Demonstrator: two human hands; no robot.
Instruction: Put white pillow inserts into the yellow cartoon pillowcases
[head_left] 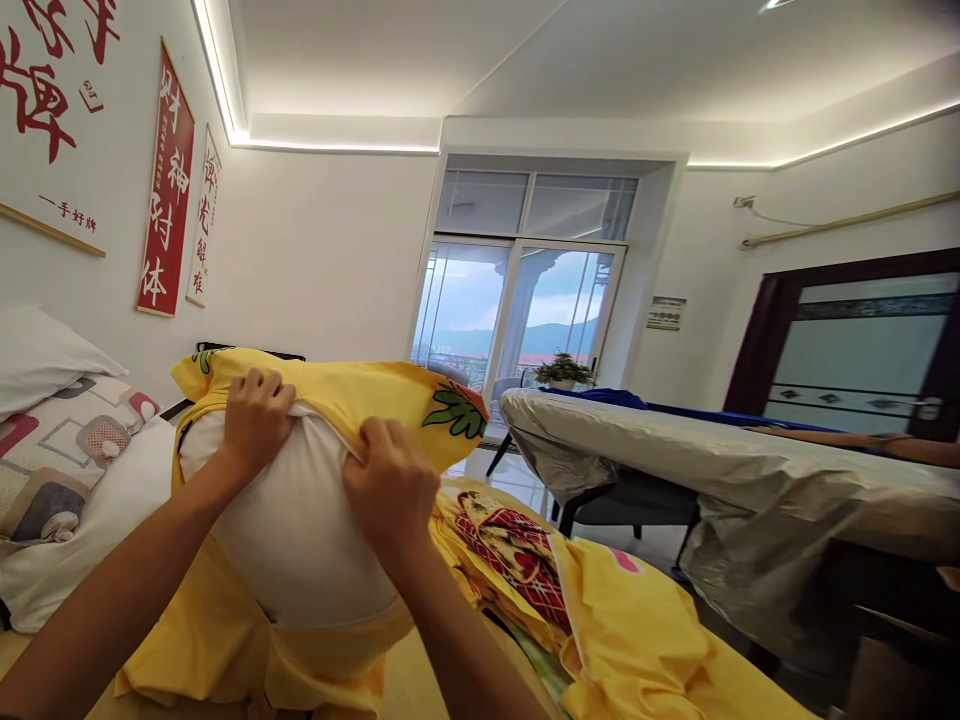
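Note:
A white pillow stands in front of me, partly inside a yellow pillowcase with a green leaf print. My left hand is closed on the case's edge near the pillow's upper left. Farther right, my right hand grips the same edge, its fingers curled over the cloth. Between the two hands the white pillow shows through the opening. More yellow cloth hangs below and around the pillow's lower part. The fingertips of both hands are hidden in the fabric.
Patterned and white pillows lie at the left. Yellow bedding and red plaid cloth spread to the right. Beyond stand a plastic-covered table and a dark chair. Another person's arm rests across the far right.

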